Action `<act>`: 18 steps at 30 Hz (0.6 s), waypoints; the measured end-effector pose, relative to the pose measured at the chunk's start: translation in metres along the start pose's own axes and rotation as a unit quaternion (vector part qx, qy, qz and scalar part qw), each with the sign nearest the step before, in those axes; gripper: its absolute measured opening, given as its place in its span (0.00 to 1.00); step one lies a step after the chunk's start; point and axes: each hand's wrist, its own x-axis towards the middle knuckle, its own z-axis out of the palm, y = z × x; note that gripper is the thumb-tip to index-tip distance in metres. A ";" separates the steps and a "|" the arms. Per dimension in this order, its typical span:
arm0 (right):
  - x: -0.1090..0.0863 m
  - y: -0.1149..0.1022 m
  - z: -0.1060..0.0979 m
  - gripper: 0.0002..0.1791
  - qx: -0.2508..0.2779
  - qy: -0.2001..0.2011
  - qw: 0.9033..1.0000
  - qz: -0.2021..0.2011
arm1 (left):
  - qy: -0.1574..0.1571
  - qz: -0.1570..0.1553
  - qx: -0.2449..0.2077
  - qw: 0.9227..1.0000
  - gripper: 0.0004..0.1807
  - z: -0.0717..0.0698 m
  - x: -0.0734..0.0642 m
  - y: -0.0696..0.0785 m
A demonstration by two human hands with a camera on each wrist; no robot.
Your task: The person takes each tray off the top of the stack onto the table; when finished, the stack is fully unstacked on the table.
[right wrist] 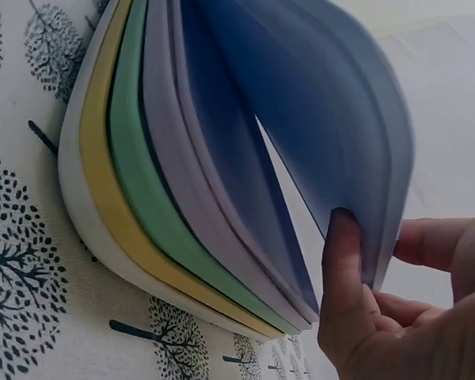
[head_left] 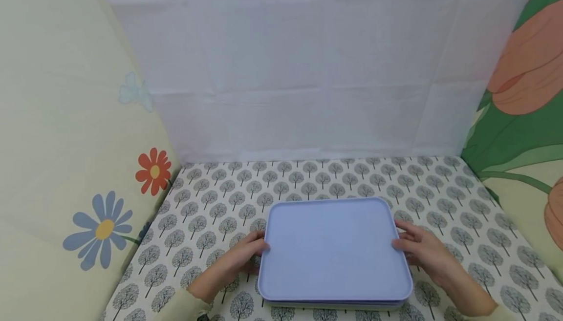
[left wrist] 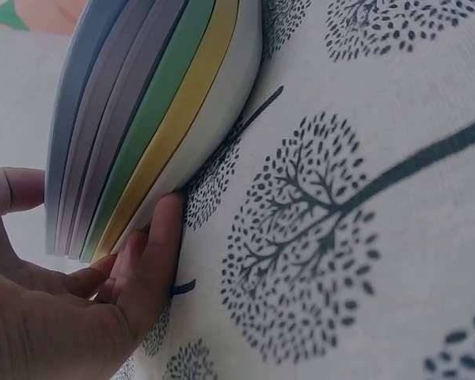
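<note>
Currently, the right hand (head_left: 422,248) is pinching the right edge of the blue tray (head_left: 334,250), holding that side up off the stack of trays (left wrist: 154,103) below. The left hand (head_left: 246,251) is grasping the stack's left edge, its thumb touching the blue tray. The stack is lying at the near middle of the tree-patterned tablecloth (head_left: 198,216).

Desk (head_left: 198,228): flat, fully dressed in white cloth (head_left: 444,184) printed with rows of dark grey trees. Directly upon it, at the near side — one multicoloured stack of shallow, round-cornered rectangular trays (left wrist: 146,119). Lowest member: a white tray (right wrist: 73,182) — touching the cloth.
</note>
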 end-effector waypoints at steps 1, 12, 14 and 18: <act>0.000 -0.001 -0.001 0.45 0.006 -0.006 1.000 0.004 | 0.000 -0.001 0.000 1.000 0.38 0.000 0.000 0.000; 0.001 -0.006 -0.006 0.42 0.029 -0.018 0.999 -0.001 | -0.038 0.024 -0.019 0.999 0.39 -0.006 -0.002 -0.002; 0.001 -0.007 -0.008 0.42 0.027 -0.016 1.000 0.000 | -0.043 0.023 -0.020 0.999 0.39 -0.007 -0.002 -0.003; 0.002 -0.009 -0.015 0.42 0.021 -0.017 1.000 -0.006 | -0.057 0.026 -0.025 0.998 0.39 -0.008 -0.003 -0.003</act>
